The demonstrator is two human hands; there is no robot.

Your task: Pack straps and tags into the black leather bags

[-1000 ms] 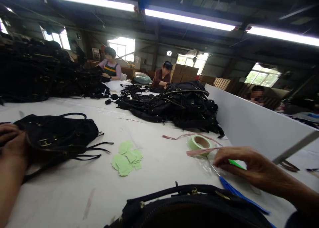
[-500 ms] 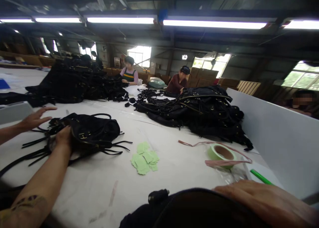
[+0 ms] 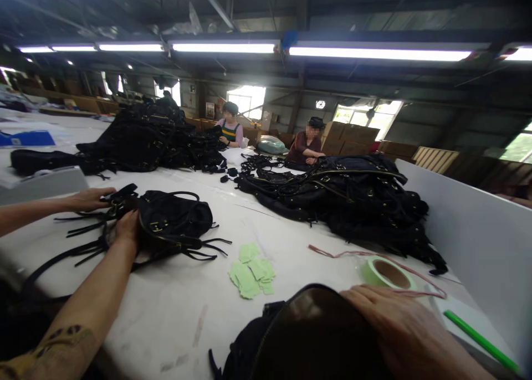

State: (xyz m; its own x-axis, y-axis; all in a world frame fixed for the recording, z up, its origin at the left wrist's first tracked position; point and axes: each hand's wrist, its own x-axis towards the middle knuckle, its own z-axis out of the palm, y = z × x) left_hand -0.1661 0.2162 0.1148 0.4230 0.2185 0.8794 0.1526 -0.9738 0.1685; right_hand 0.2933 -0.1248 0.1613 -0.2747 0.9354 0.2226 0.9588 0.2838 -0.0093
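We see two black bags in hand: one black bag [image 3: 174, 222] lies flat on the white tabletop [image 3: 291, 247] at our left, its handles looped on top, gold buckles on its side and thin straps trailing out toward the middle; the near bag [image 3: 307, 335] sits at the bottom edge just before us, its dark opening turned up, and we cannot tell whether anything is inside. Our left hand [image 3: 127, 227] reaches out on a long bare forearm and presses against the left end of the far bag, fingers closed on the leather and straps there. Another person's hand [image 3: 89, 199] comes in from the left edge and touches the same bag's strap end. Our right hand [image 3: 394, 327] lies palm down over the rim of the near bag, fingers spread and curled on it. Between the two bags lies a small heap of green paper tags [image 3: 251, 269]. Just beyond our right hand sits a roll of green tape [image 3: 386, 272] with a pinkish cord [image 3: 344, 253] running past it, and a green pen [image 3: 480, 341] lies near the white divider wall [image 3: 465, 230]. Farther back, two large piles of black bags [image 3: 344, 197] cover the tabletop, with two seated people behind them.
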